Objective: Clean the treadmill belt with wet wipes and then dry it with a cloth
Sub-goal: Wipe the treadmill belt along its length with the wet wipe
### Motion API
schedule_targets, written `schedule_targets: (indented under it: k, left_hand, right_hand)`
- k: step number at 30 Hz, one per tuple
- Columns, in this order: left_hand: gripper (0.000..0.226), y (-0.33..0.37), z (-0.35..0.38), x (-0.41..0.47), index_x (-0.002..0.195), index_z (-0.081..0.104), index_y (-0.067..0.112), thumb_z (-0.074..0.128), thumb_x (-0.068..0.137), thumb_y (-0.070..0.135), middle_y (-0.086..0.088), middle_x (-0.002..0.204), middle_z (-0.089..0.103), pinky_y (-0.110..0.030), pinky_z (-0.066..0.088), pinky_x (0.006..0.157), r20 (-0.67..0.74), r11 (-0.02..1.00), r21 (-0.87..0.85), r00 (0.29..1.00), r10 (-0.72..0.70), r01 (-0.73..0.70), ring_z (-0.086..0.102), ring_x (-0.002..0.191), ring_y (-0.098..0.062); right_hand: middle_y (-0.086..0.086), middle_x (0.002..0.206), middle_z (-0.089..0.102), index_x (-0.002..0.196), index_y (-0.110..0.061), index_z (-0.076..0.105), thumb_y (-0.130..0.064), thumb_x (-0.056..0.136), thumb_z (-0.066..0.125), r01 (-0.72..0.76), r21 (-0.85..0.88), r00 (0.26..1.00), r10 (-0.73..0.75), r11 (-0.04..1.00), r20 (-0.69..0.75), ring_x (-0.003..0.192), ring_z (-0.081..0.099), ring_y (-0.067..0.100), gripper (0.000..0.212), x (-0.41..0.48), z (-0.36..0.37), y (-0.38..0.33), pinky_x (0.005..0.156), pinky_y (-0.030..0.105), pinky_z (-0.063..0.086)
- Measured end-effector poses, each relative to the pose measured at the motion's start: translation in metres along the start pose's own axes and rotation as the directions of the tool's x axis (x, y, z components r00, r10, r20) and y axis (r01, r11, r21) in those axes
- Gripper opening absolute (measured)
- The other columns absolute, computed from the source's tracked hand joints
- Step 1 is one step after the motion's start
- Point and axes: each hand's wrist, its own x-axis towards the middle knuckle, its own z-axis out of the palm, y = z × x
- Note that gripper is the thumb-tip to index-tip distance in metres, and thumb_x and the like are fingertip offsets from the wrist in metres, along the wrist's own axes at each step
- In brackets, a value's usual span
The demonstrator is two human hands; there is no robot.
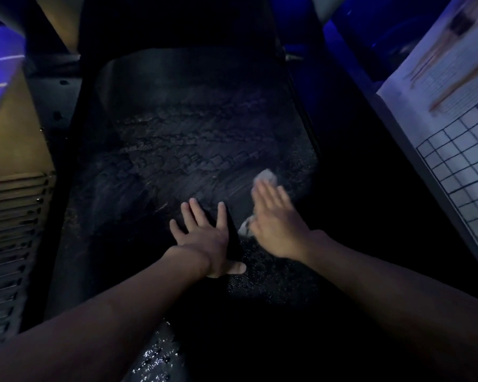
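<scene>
At the far left edge, a yellowish side panel [14, 139] stands beside the machine, with a bank of ribbed slats [11, 230] running down its lower part. Next to it, the treadmill belt [191, 133] fills the middle of the view, dark and dimly lit, with smeared, streaky marks across its surface and small wet glints nearer the person.

On the near half of the belt, the left hand [202, 238] lies flat, palm down, fingers straight and spread wide, and holds nothing. A dark wedge [232, 235] sits between its index finger and thumb; the light is too dim to tell what it is.

Just to the right, the right hand [276, 224] also lies palm down, its fingers straight and close together, pressing on a wet wipe [265, 176]. The pale wipe shows past the fingertips and again beside the thumb, near the belt's right edge. This hand is blurred.

Farther right, beyond a dark gap, a white printed sheet [453, 161] slants along the edge of the view, with a black grid across its lower part and blurred pictures above.
</scene>
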Motion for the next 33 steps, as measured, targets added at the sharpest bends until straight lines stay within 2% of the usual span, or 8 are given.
schedule_targets:
  k: [4, 9, 14, 18, 22, 26, 30, 33]
  left_hand:
    - [0.131, 0.013, -0.001, 0.0, 0.144, -0.034, 0.012, 0.068, 0.078, 0.062, -0.038, 0.144, -0.035, -0.071, 0.004, 0.111, -0.012, 1.0, 0.007, 0.999, -0.03, 0.03, -0.028, 0.136, -0.054]
    - [0.125, 0.015, 0.005, 0.001, 0.146, -0.025, -0.002, 0.071, 0.082, 0.047, -0.026, 0.15, -0.036, -0.055, -0.001, 0.119, -0.088, 0.995, 0.041, 0.992, 0.095, -0.092, -0.031, 0.141, -0.038]
    - [0.132, 0.015, 0.0, 0.003, 0.144, -0.028, -0.002, 0.071, 0.078, 0.056, -0.026, 0.148, -0.039, -0.056, -0.005, 0.118, -0.037, 0.994, 0.017, 0.994, 0.105, -0.105, -0.035, 0.139, -0.038]
    - [0.147, 0.025, 0.001, 0.003, 0.143, -0.028, -0.005, 0.064, 0.065, 0.079, -0.028, 0.146, -0.04, -0.06, -0.008, 0.116, -0.02, 0.998, -0.03, 0.998, 0.056, -0.057, -0.038, 0.136, -0.04]
    - [0.144, 0.031, 0.006, 0.002, 0.142, -0.025, -0.009, 0.067, 0.068, 0.074, -0.034, 0.146, -0.036, -0.064, -0.005, 0.114, -0.064, 0.999, -0.009, 0.997, 0.039, -0.04, -0.033, 0.137, -0.046]
    - [0.138, 0.039, 0.003, 0.001, 0.142, -0.024, -0.01, 0.07, 0.074, 0.064, -0.036, 0.145, -0.034, -0.063, -0.003, 0.116, -0.056, 1.0, -0.01, 0.998, 0.011, -0.012, -0.032, 0.137, -0.048]
    - [0.126, 0.044, 0.008, -0.004, 0.145, -0.022, -0.009, 0.067, 0.082, 0.056, -0.037, 0.147, -0.031, -0.057, -0.003, 0.118, -0.096, 0.999, 0.009, 0.994, 0.048, -0.048, -0.029, 0.139, -0.047]
    - [0.124, 0.045, 0.007, -0.007, 0.144, -0.023, -0.008, 0.066, 0.084, 0.054, -0.036, 0.147, -0.031, -0.056, -0.004, 0.119, -0.09, 0.999, 0.017, 0.995, 0.044, -0.043, -0.028, 0.139, -0.046]
  right_hand:
    - [0.013, 0.164, -0.018, 0.156, -0.003, 0.01, -0.035, 0.102, 0.034, 0.007, 0.059, 1.0, -0.005, 0.998, -0.018, 0.152, -0.016, 0.02, 0.066, -0.008, 0.0, -0.004, 0.123, 0.038, -0.007]
    - [0.011, 0.165, -0.014, 0.156, -0.005, -0.006, -0.05, 0.093, -0.006, 0.016, -0.021, 0.999, -0.017, 1.0, -0.046, 0.151, -0.019, 0.022, 0.077, -0.008, 0.012, 0.001, 0.123, 0.043, -0.006]
    - [0.014, 0.164, -0.016, 0.155, -0.003, -0.01, -0.038, 0.103, 0.012, -0.28, 0.046, 0.96, 0.281, 0.959, -0.016, 0.151, -0.019, 0.024, 0.067, 0.014, -0.005, 0.041, 0.123, 0.042, -0.01]
    - [0.01, 0.165, -0.011, 0.157, -0.005, -0.004, -0.042, 0.099, 0.009, 0.061, -0.019, 0.996, -0.062, 0.998, -0.061, 0.152, -0.014, 0.021, 0.07, -0.004, 0.003, 0.038, 0.124, 0.043, -0.003]
    - [0.015, 0.164, -0.013, 0.155, -0.003, -0.008, -0.036, 0.104, 0.009, -0.299, 0.099, 0.951, 0.305, 0.949, -0.044, 0.151, -0.015, 0.025, 0.063, 0.005, -0.007, 0.063, 0.123, 0.043, -0.006]
    - [0.013, 0.165, -0.008, 0.157, -0.003, -0.002, -0.045, 0.096, 0.001, 0.004, 0.017, 0.995, -0.003, 1.0, -0.095, 0.152, -0.013, 0.024, 0.074, -0.019, 0.008, 0.052, 0.124, 0.044, 0.0]
    - [0.016, 0.164, -0.012, 0.156, -0.001, -0.006, -0.036, 0.104, 0.015, -0.409, 0.2, 0.897, 0.433, 0.89, -0.09, 0.151, -0.016, 0.025, 0.066, -0.015, 0.004, 0.059, 0.123, 0.042, -0.007]
    - [0.017, 0.163, -0.015, 0.155, 0.001, -0.008, -0.04, 0.1, 0.005, -0.248, 0.105, 0.957, 0.26, 0.963, -0.128, 0.15, -0.019, 0.027, 0.069, -0.027, 0.015, 0.04, 0.123, 0.044, -0.007]
